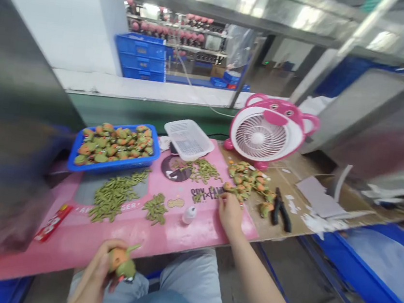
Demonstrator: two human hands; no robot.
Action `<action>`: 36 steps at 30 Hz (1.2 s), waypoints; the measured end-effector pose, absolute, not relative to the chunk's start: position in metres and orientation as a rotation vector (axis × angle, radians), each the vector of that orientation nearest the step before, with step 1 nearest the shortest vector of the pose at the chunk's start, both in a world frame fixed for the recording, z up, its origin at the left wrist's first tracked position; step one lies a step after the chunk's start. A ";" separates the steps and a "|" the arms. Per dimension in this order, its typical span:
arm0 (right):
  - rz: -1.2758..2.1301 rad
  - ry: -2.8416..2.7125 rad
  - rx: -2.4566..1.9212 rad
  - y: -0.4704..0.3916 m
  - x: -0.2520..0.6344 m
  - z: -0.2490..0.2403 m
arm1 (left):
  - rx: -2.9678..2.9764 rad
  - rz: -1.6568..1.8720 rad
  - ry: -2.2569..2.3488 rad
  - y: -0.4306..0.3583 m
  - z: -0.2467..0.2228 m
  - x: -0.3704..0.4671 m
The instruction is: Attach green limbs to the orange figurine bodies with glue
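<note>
i am gripping a green-orange figure (119,260) at near left in my left hand (101,269); i am seeing my right hand (230,214) beside the figure pile (246,179) at right, its grip unclear from here.

From my end I see a pink-topped desk (173,238): blue tray (113,164) far left, white basket (188,140) at the back edge, green pieces (115,195) piled between, bottle (189,215) near the front edge; cardboard (288,181) over the right end bears green-and-orange figurines (246,178), pliers (276,211) and a pink fan (258,136)
</note>
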State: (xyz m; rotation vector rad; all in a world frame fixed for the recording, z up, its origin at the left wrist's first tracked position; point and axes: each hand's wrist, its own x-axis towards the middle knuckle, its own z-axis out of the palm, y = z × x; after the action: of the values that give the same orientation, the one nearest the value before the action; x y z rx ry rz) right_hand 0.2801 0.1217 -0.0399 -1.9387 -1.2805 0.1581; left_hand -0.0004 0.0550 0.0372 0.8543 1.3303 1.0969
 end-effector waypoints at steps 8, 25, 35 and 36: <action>0.443 -1.595 -1.107 0.052 0.185 0.048 | 0.954 0.872 1.053 0.049 0.053 0.018; 0.275 -1.861 -1.009 0.043 0.164 0.059 | 1.205 0.803 0.973 0.048 0.054 0.016; 0.127 -1.974 -1.040 0.041 0.165 0.062 | 1.422 0.671 1.061 0.052 0.057 0.016; 0.128 -1.972 -1.037 0.041 0.165 0.061 | 1.444 0.657 1.080 0.052 0.059 0.016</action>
State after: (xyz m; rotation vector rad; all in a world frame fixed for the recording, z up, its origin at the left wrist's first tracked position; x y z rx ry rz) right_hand 0.1651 0.0410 0.0615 -1.0371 -1.9716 0.1279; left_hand 0.0161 0.0524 0.0588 1.4445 1.0799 0.6566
